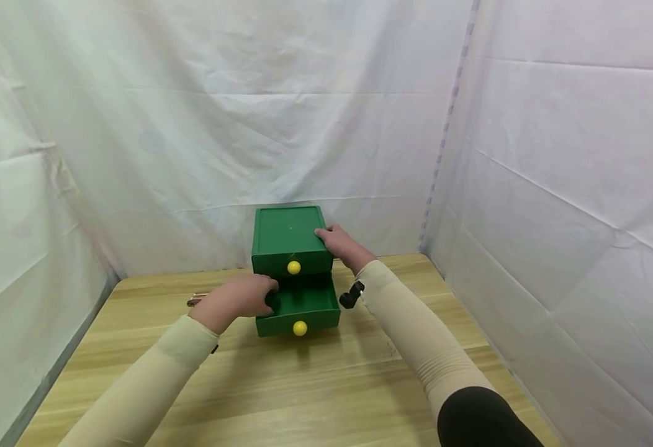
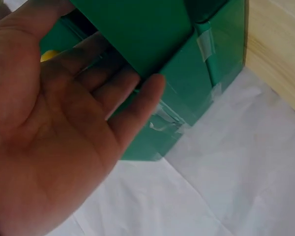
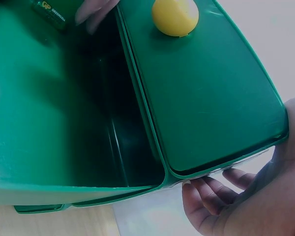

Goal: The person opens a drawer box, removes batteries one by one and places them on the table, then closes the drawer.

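A small green drawer cabinet stands against the back curtain. Its lower drawer is pulled out; the upper one is closed. My left hand reaches over the lower drawer's left side, fingers loosely extended, some hidden behind the green wall in the left wrist view. Inside the drawer, a green battery lies close to the left fingertips, apart from them in the right wrist view. My right hand grips the cabinet's upper right edge, bent fingers against its side.
Yellow round knobs stick out from both drawer fronts. A small dark and reddish object lies on the wooden table left of the cabinet, partly behind my left hand. White curtains border the table at the back and sides.
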`<act>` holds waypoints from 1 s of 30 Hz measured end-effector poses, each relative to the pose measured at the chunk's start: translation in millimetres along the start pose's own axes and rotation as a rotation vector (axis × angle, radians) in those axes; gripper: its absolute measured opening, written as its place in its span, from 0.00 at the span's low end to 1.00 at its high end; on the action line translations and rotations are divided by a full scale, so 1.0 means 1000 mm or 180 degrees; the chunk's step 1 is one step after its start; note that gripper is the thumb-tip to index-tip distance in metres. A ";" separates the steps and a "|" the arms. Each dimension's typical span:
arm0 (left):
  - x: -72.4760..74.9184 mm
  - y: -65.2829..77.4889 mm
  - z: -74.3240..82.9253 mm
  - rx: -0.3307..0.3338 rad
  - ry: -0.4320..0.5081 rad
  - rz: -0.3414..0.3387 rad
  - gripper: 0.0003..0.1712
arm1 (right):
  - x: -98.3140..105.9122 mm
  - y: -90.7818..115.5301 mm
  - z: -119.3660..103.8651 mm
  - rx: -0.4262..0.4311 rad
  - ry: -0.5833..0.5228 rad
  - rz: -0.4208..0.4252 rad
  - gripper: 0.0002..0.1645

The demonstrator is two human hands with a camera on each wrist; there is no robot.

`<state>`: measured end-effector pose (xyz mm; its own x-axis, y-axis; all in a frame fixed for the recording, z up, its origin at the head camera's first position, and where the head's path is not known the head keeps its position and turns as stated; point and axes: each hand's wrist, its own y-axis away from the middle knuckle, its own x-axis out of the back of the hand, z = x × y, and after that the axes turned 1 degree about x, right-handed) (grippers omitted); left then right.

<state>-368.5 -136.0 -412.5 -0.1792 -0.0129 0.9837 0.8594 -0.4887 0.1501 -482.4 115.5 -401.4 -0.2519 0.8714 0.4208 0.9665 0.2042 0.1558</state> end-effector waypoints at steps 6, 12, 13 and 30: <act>-0.008 -0.009 0.007 0.0039 -0.0422 -0.0057 0.06 | 0.000 0.001 0.001 -0.0047 0.0003 0.0023 0.46; -0.014 -0.015 0.011 0.0137 -0.0697 -0.0136 0.10 | 0.000 0.002 0.001 -0.0065 0.0021 0.0015 0.47; -0.015 -0.016 0.012 0.0148 -0.0751 -0.0142 0.11 | 0.000 0.002 0.001 -0.0059 0.0020 0.0009 0.47; -0.015 -0.016 0.022 -0.0056 -0.1234 0.0122 0.18 | -0.001 0.001 0.000 -0.0025 -0.0013 -0.0002 0.47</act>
<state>-368.6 -109.0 -427.3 0.0501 0.2977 0.9533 0.8530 -0.5092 0.1142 -481.6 115.0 -401.4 -0.2522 0.8732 0.4170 0.9659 0.2012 0.1630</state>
